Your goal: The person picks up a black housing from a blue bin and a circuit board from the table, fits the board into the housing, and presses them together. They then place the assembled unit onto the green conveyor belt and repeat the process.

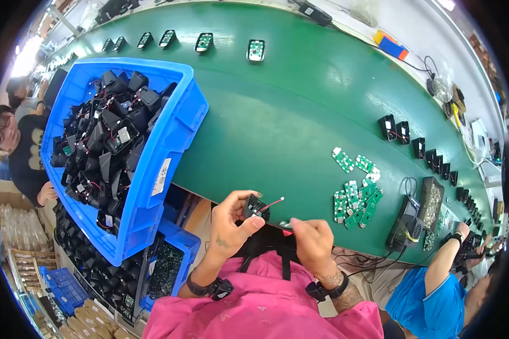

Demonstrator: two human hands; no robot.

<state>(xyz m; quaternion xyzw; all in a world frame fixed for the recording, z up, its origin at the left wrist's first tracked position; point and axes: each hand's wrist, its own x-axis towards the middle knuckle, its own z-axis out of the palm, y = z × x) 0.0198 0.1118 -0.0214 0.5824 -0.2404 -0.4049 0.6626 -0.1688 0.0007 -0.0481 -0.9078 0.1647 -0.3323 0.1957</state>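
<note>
My left hand (231,227) is closed around a black plastic housing (257,208), its open side showing. From the housing a thin red wire (274,204) sticks out to the right, ending in a small white plug. My right hand (314,240), fingers pinched together, holds a small green-and-white piece (285,225) pointing toward the housing. It is too small to name, and a red spot shows beside it. Both hands are at the near edge of the green table (266,141), a short gap between them. Loose green circuit boards (356,198) lie in a pile beyond my right hand.
A blue tote (178,135) heaped with black housings stands at the left. Housings with boards (204,42) line the far side; more housings (418,148) stand at the right. A black power adapter (406,223) with cables sits near the right edge. Co-workers are at both sides.
</note>
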